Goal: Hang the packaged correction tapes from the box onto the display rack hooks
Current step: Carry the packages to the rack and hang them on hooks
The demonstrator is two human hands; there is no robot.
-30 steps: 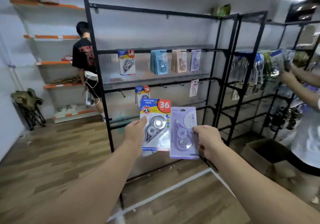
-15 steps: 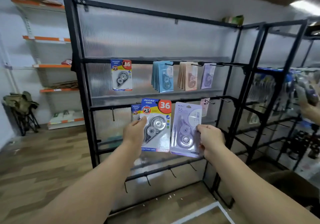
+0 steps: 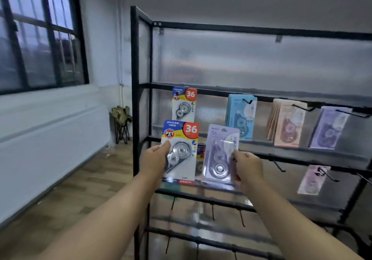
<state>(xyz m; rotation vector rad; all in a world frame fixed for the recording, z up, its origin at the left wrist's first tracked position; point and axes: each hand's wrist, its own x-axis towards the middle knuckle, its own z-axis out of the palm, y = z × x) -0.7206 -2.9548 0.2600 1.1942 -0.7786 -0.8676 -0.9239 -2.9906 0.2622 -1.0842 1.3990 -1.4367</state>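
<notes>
My left hand [image 3: 154,161] grips a blue, yellow and red correction tape pack [image 3: 181,149] marked 36 by its left edge. My right hand [image 3: 248,168] holds a lilac correction tape pack [image 3: 218,155] by its right edge. Both packs are upright, side by side, in front of the black display rack [image 3: 134,98], at its second bar. On the upper bar hang a matching 36 pack [image 3: 184,103], a blue stack [image 3: 240,116], a pink-beige stack [image 3: 285,122] and a lilac pack [image 3: 329,127]. The box is out of view.
A pale pink pack [image 3: 313,180] hangs on a lower right hook. Several bare hooks stick out of the lower bars [image 3: 211,211]. A folded camp stool [image 3: 121,122] stands in the corner left of the rack, under a large window [image 3: 40,34]. Wooden floor [image 3: 70,199] lies to the left.
The view has swung left and moved closer to the rack's left end; the window has come into sight. Both hands still hold their packs, now nearer the rack's bars.
</notes>
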